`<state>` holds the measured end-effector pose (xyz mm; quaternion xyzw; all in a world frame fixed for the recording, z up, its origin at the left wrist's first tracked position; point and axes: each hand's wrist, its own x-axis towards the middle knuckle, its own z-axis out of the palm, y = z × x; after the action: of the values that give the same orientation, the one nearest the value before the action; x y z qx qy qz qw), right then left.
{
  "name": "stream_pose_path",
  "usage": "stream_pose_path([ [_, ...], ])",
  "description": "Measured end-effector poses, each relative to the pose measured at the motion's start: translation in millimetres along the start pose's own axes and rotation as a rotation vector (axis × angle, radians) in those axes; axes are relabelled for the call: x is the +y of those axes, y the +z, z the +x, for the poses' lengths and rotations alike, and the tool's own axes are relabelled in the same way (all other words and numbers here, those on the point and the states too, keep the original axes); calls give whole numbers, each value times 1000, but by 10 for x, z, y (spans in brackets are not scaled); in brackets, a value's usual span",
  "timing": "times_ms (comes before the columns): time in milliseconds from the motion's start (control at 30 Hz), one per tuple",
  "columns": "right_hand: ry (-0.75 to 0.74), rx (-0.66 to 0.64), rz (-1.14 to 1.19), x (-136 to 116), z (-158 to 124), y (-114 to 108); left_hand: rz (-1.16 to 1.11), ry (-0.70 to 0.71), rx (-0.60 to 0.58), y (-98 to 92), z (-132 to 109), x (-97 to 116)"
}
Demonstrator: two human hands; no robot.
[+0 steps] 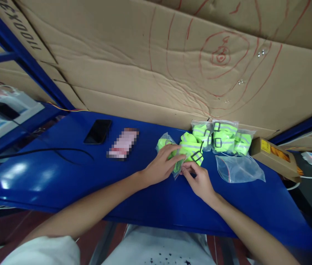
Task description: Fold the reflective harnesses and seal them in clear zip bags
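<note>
A clear plastic bag (pixel 164 140) with a neon-yellow reflective strap inside lies on the blue table (pixel 133 198), partly under my left hand (pixel 162 162). The fingers of that hand are wrapped over the bag. My right hand (pixel 198 180) pinches the bag's near edge, close to the left fingertips. Just behind the hands rests a loose neon-yellow strap bundle (pixel 191 147) with grey stripes and dark buckles. Bagged yellow straps (pixel 223 138) sit together at the back, against the cardboard. To the right of my right hand, a flat clear zip bag (pixel 240 169) holds nothing visible.
A black phone (pixel 97 131) and a blurred-out pink item (pixel 124 143) lie on the left. At the right end stands a brown cardboard box (pixel 276 158). Behind the table rises a cardboard wall (pixel 111 73) with red drawn lines. A black cable (pixel 42 149) crosses the left side.
</note>
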<state>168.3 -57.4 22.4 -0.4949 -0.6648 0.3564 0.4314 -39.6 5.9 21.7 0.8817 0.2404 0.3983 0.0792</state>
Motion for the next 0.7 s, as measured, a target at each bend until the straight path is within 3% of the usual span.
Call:
stream_pose_path([
  [100,8,-12,59,21,-17,9,126,-63,14,6,-41,112],
  [267,-8,18,90,-21,-96,-16,35,-91,-162,-5,-34,290],
  [467,-35,24,81,-39,-135,-38,-197,-151,-194,-67,14,320],
  [700,-21,-11,66,-10,-136,-44,-101,-83,-156,-64,12,347],
])
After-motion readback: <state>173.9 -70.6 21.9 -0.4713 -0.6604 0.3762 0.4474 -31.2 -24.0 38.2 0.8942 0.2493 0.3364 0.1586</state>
